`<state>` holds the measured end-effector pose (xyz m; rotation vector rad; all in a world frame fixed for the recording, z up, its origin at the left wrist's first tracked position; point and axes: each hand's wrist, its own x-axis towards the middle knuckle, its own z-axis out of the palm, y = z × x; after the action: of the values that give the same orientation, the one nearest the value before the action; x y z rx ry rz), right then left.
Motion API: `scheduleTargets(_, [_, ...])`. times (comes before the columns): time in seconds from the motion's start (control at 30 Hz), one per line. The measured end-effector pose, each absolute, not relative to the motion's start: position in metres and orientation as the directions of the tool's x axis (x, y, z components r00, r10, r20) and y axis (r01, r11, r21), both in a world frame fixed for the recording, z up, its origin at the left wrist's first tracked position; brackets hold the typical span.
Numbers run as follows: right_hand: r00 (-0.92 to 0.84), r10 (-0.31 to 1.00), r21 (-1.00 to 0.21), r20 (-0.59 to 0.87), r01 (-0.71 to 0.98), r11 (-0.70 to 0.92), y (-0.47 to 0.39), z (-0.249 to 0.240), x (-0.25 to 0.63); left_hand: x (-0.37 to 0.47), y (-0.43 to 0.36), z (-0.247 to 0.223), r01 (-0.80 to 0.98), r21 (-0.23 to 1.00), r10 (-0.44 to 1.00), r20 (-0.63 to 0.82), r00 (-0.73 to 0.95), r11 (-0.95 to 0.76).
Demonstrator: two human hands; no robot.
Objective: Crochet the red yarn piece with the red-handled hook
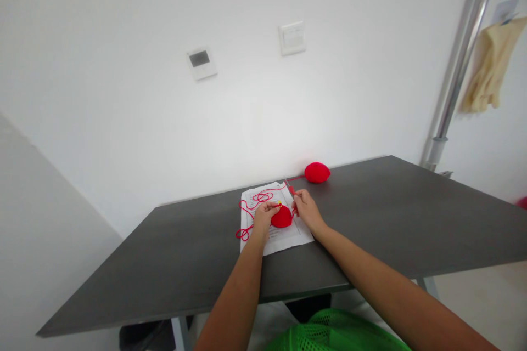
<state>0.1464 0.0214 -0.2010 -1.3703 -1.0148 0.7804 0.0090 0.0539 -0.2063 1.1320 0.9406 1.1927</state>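
Note:
My left hand (265,215) pinches the upper left edge of a round red crocheted piece (282,217), beside a small yellow marker (279,202). Closed around a red-handled crochet hook (292,190) is my right hand (303,205), just right of the piece; the hook's thin tip points up and away. Loose red yarn (263,196) loops over a printed white sheet (284,239) under both hands. A strand runs to a red yarn ball (317,173) at the table's back edge.
The dark grey table (197,252) stands against a white wall with a thermostat (202,63) and a switch (292,38). A metal pole (465,60) and hanging cream gloves (492,68) are at the right. Green mesh clothing (329,334) shows below the table's front edge.

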Motion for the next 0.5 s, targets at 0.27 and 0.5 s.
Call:
scheduleTargets(0.27, [0.489,0.872,-0.94,0.028,-0.283,0.189,0.028,-0.202,0.16,0.008,0.052,-0.201,-0.323,0.94,0.982,-0.058,0.178,0.114])
scheduleTargets(0.5, [0.511,0.855,-0.854,-0.089,-0.481,0.199,0.03,-0.198,0.171,-0.001,0.061,-0.2,-0.43,0.9,0.997,-0.067,0.042,0.078])
